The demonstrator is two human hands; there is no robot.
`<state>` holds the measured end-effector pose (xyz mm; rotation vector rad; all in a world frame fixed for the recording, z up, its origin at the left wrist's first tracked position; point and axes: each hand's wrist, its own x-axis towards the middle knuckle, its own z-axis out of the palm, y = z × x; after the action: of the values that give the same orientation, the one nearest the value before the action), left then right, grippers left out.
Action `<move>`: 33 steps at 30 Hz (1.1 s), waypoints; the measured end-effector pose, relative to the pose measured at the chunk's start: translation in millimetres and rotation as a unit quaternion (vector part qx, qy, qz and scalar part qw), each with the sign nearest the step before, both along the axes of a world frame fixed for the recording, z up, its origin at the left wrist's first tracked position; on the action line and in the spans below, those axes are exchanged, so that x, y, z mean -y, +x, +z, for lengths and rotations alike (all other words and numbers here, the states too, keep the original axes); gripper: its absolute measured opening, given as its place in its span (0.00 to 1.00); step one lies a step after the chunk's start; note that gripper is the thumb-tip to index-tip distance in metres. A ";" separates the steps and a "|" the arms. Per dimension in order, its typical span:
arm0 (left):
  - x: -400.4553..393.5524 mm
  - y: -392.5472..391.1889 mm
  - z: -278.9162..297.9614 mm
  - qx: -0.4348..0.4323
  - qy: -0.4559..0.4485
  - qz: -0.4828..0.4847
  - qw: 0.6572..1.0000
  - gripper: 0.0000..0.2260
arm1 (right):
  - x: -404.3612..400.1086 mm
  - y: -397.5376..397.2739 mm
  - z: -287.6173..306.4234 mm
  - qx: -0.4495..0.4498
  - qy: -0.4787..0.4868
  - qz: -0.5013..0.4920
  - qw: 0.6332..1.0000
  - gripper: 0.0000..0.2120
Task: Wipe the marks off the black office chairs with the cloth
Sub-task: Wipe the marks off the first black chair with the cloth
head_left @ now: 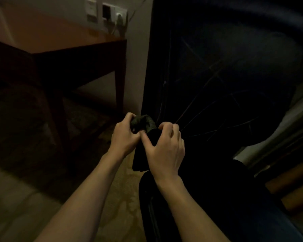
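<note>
Head view, dim light, looking down along both bare forearms. Left hand [124, 137] at centre frame, fingers curled round a bunched dark cloth [143, 123], thumb tucked against its near side. Right hand [166, 151] just beside it, thumb and forefinger pinching the same cloth at its lower right edge, remaining fingers bent and spread above. Thumbs of both hands touching or nearly so. Cloth crumpled into a small mottled lump between the fingertips, held against the lower left corner of a black office chair [226, 84]. Below the hands, a narrow black part [138, 159], possibly an armrest of that chair, though too dark to tell. Chair back filling the right half of the frame, broad and padded, crossed by thin pale scratch-like marks [215, 109] fanning out from near the cloth. Dark trouser-clad leg [208, 198] below the right forearm, at lower right.

At upper left, a wooden desk [63, 41] with an orange-brown top and dark legs, standing against a pale wall [138, 58]. On the wall above the desk, a row of sockets and switches [106, 12], with a plug and cable hanging from one. Patterned carpet [115, 198] under the forearms, darker beneath the desk. At far right, pale and wooden surfaces, blurred beyond identification.
</note>
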<state>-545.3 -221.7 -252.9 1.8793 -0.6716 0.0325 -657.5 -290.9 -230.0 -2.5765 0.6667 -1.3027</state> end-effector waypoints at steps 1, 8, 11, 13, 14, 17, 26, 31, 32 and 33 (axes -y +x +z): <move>-0.9 -0.7 -2.0 -0.002 0.006 -0.005 1.000 0.15 | -0.6 3.2 -1.9 0.010 -0.006 -0.008 1.000 0.21; 6.6 -7.2 -4.7 0.073 0.130 0.059 0.987 0.11 | 7.7 2.7 -26.1 0.021 -0.040 0.023 0.999 0.10; -1.0 -26.9 -19.3 0.090 0.138 0.072 0.984 0.08 | 3.2 -14.4 -48.6 0.028 0.033 0.063 0.997 0.07; -8.4 -33.1 -44.5 0.087 0.124 0.034 0.988 0.08 | 1.4 -29.6 -73.2 0.047 0.074 0.073 0.993 0.07; -13.0 -35.2 -60.8 0.083 0.124 0.009 0.989 0.08 | 1.7 -34.8 -87.1 0.049 0.087 0.072 0.992 0.07; -24.0 -37.0 -106.4 0.061 0.145 -0.040 0.987 0.09 | -0.4 -37.1 -130.3 0.025 0.157 0.074 0.984 0.09; -11.3 -3.9 -83.4 0.079 -0.060 -0.027 0.995 0.12 | -10.6 5.5 -124.2 0.219 0.217 0.062 0.949 0.08; 15.6 26.9 -55.9 0.138 -0.050 -0.063 0.987 0.11 | -9.2 25.4 -102.1 0.266 0.156 0.039 0.950 0.06; 18.2 31.0 -56.6 0.152 -0.040 -0.071 0.985 0.11 | -8.0 26.8 -100.4 0.267 0.147 0.033 0.952 0.06; 19.9 34.0 -59.4 0.165 -0.034 -0.074 0.983 0.10 | -6.6 27.8 -100.8 0.263 0.138 0.025 0.955 0.06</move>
<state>-511.3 -241.6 -312.3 1.7689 -1.0231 0.2723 -629.8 -284.3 -330.8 -1.8962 0.6157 -1.6471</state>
